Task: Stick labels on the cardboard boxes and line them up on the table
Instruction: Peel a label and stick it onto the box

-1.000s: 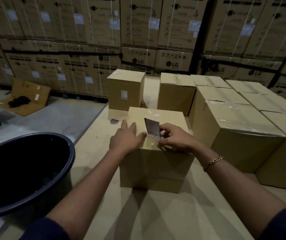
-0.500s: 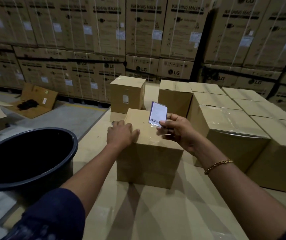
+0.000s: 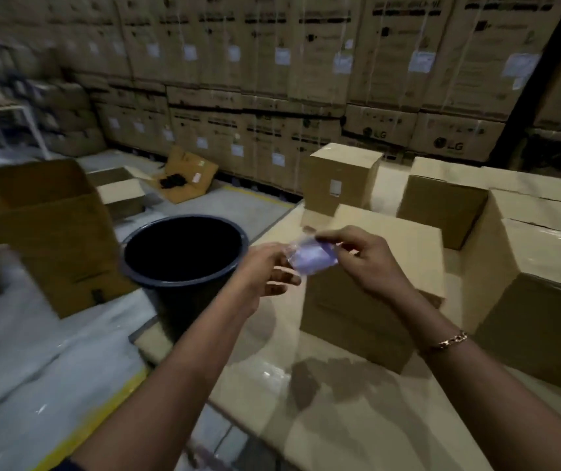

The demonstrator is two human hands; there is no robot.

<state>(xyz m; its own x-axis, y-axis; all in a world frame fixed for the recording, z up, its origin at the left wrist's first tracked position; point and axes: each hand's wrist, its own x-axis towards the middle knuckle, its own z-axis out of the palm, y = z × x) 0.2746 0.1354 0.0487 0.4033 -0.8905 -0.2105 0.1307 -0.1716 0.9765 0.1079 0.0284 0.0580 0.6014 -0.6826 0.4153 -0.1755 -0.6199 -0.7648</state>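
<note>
Label [image 3: 313, 258] held in the air between both hands, above the near edge of the closest cardboard box [image 3: 371, 287] on the surface [image 3: 306, 402]. The label looks thin, light and limp, likely sticky on one face, so it is best taken by its edges. Right hand [image 3: 364, 260]: fingertips pinch the label's upper right corner. Left hand [image 3: 265, 270]: fingers half curled, gripping the left edge. A dark bin [image 3: 184, 253] stands just left of the left hand.

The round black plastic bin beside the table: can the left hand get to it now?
Probably yes: the left hand hovers just right of the round black plastic bin with nothing between, though its fingers share a pale label.
</note>
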